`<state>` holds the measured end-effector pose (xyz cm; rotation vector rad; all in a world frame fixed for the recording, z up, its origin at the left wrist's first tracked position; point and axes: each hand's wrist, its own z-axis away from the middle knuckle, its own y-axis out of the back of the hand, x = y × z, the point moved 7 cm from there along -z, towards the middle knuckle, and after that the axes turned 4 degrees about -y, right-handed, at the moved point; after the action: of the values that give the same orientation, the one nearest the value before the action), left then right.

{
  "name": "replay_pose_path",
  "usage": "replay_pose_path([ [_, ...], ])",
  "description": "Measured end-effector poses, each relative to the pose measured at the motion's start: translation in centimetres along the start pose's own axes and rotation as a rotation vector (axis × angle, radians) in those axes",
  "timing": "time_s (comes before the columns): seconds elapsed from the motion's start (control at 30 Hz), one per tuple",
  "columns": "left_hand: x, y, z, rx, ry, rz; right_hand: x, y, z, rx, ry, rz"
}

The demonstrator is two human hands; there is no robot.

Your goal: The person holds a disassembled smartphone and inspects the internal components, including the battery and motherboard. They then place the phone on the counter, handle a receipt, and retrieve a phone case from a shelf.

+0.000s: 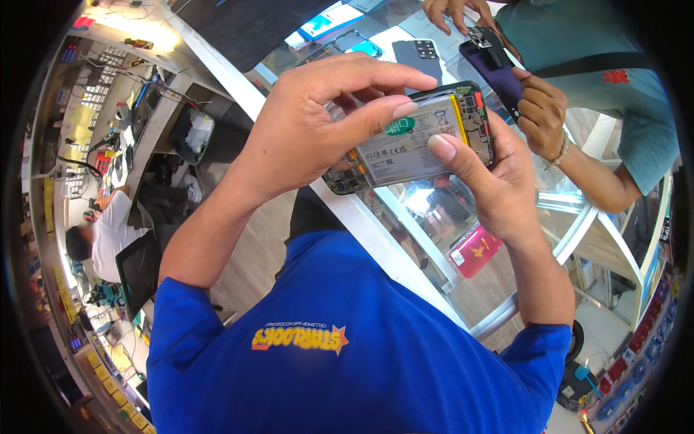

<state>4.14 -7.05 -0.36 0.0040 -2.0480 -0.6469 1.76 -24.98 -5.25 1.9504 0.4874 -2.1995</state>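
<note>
Above the counter I hold an opened smartphone with its back cover off, tilted up to the right. Its silver battery bears printed labels and a green mark, with a yellow strip along one end. Circuit parts show at both ends of the frame. My right hand grips the right end, its thumb pressed on the battery and its other fingers behind. My left hand is at the upper left edge, thumb lying over the battery, index finger stretched along the top side; its remaining fingers are partly hidden.
Across the glass counter, another person's hand holds a dark purple phone. A dark phone back and a phone frame lie there. A red package shows below. At left, a person sits by a cluttered workbench.
</note>
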Motion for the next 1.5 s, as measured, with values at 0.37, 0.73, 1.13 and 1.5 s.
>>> replay_pose_path([
  [0.37,2.8,-0.7,-0.7,-0.029,-0.328,-0.389,-0.3,0.7,-0.1,-0.013,0.019,0.038],
  [0.73,2.8,-0.4,-1.4,-0.041,-0.332,-0.326,-0.6,0.4,0.0,0.029,0.086,0.035],
  [1.13,1.2,-0.2,-1.9,-0.126,0.033,-0.164,-0.6,0.4,-0.1,0.022,0.114,0.061],
  [1.5,1.8,0.1,-3.1,-0.273,-0.024,-0.360,-0.3,0.3,-0.3,0.029,0.075,0.080],
])
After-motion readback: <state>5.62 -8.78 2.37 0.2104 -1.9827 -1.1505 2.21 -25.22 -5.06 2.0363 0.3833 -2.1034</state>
